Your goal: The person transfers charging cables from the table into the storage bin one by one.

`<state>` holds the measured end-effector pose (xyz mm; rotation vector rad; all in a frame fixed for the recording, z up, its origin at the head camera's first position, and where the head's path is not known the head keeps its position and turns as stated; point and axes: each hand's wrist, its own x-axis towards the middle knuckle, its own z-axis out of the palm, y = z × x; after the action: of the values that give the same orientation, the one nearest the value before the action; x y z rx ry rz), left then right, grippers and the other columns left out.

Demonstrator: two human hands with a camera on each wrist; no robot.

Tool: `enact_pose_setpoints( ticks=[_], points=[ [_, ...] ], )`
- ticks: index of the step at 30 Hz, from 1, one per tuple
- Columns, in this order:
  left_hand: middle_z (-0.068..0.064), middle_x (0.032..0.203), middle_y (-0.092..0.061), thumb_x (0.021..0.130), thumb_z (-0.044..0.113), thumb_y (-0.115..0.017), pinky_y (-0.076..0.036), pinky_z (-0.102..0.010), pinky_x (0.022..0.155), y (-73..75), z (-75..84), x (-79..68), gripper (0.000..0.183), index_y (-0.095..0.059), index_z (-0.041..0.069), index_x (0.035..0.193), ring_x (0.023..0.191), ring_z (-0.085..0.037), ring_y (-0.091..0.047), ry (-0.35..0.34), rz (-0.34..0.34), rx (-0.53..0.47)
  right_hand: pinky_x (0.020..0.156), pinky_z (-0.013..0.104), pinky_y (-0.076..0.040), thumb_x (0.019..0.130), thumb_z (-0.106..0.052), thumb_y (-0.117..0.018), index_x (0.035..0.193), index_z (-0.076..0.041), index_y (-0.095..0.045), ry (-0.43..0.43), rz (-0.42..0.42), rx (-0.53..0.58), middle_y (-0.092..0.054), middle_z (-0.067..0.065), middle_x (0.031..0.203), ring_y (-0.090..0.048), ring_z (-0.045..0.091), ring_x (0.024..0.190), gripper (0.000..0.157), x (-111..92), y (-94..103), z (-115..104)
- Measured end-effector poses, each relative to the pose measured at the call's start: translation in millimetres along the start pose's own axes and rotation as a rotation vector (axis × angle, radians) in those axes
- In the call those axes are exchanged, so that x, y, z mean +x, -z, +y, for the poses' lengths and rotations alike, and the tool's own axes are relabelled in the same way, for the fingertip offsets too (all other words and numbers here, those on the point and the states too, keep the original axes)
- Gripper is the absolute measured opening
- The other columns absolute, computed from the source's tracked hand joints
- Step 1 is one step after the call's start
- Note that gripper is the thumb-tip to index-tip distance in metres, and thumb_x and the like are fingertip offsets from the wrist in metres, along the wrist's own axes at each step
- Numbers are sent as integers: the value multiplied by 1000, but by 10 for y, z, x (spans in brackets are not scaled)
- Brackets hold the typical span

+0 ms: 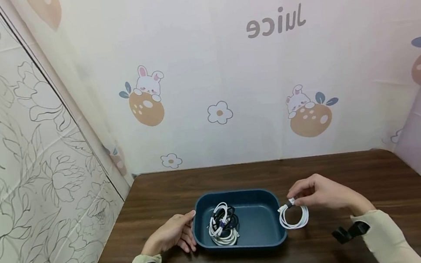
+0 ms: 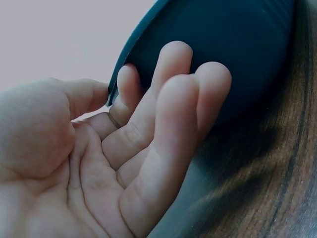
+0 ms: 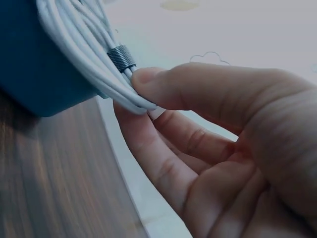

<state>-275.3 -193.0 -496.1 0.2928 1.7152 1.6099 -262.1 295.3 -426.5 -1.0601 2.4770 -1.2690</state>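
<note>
A dark blue plastic bin (image 1: 264, 244) stands on the table, holding white coiled cables (image 1: 223, 237) and a black coiled cable (image 1: 232, 221) in its left half. My left hand (image 1: 173, 234) grips the bin's left end. In the left wrist view its thumb (image 2: 89, 96) lies at the rim, while the fingers (image 2: 176, 106) bend against the outer wall. Just beyond the bin's right end, my right hand (image 1: 322, 194) pinches a coiled white cable (image 1: 294, 225) between thumb and fingers. A dark ribbed tie (image 3: 121, 58) wraps that coil, which hangs beside the bin's right wall.
The dark brown wooden table (image 1: 169, 184) meets a pale printed backdrop (image 1: 218, 69) at its far edge. Another sheet with line-drawn flowers (image 1: 35, 179) rises along the left side. Each wrist wears a black strap (image 1: 350, 232).
</note>
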Motion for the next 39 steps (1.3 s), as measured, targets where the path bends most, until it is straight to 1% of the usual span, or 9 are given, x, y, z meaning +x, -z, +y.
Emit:
enact_pose_setpoints(
  ticks=[5,8,11,13,18,26,30,39],
  points=[
    [-4,67,-71,109,52,-39,-59,-29,51,2,44,-18,59,-66,7,82,60,-17,-73,-1,-8,4,81,26,-59,96,-15,-73,115,-10,-77,-39,1,22,-74,17,114,-70,14,100,19,97,-24,10],
    [-4,67,-71,109,52,-39,-59,-29,52,7,51,-23,59,-66,7,83,60,-17,-73,-1,-15,5,82,28,-60,97,-16,-73,116,-8,-77,-72,-5,50,-73,16,116,-69,13,102,21,149,-44,5],
    [-4,68,-72,109,52,-38,-59,-30,52,7,47,-18,60,-66,7,83,61,-17,-73,-3,-22,4,81,29,-61,97,-18,-73,116,-10,-77,-92,-12,56,-74,12,117,-69,12,101,21,198,-64,-4],
    [-5,68,-72,110,52,-38,-60,-30,52,6,43,-14,60,-67,7,83,61,-17,-73,-5,-24,2,81,29,-61,97,-18,-73,116,-9,-77,-78,-15,47,-75,10,116,-69,13,101,21,237,-74,-9],
    [-5,68,-72,109,53,-38,-60,-30,52,5,34,-3,60,-68,7,84,61,-18,-73,-9,-19,0,80,29,-61,97,-18,-73,115,-6,-77,-24,-12,24,-75,10,115,-69,15,98,22,329,-99,-21],
    [-5,68,-72,108,55,-39,-59,-30,52,13,-8,-27,60,-66,7,84,61,-18,-73,4,3,2,81,29,-61,96,-20,-75,115,-9,-77,-34,0,12,-75,5,115,-68,15,98,22,427,-168,-30],
    [-5,68,-72,108,55,-39,-59,-29,52,12,-15,-36,60,-66,6,86,62,-18,-73,-5,-3,-4,81,29,-61,96,-21,-75,115,-10,-77,-49,-1,8,-75,4,115,-68,16,98,22,486,-174,-50],
    [-4,67,-71,109,54,-39,-59,-29,52,-18,-23,-17,61,-66,6,83,61,-17,-73,-6,-9,-18,82,30,-62,96,-20,-75,116,-8,-77,-39,-3,16,-75,7,116,-69,18,97,24,624,-176,-125]
  ],
)
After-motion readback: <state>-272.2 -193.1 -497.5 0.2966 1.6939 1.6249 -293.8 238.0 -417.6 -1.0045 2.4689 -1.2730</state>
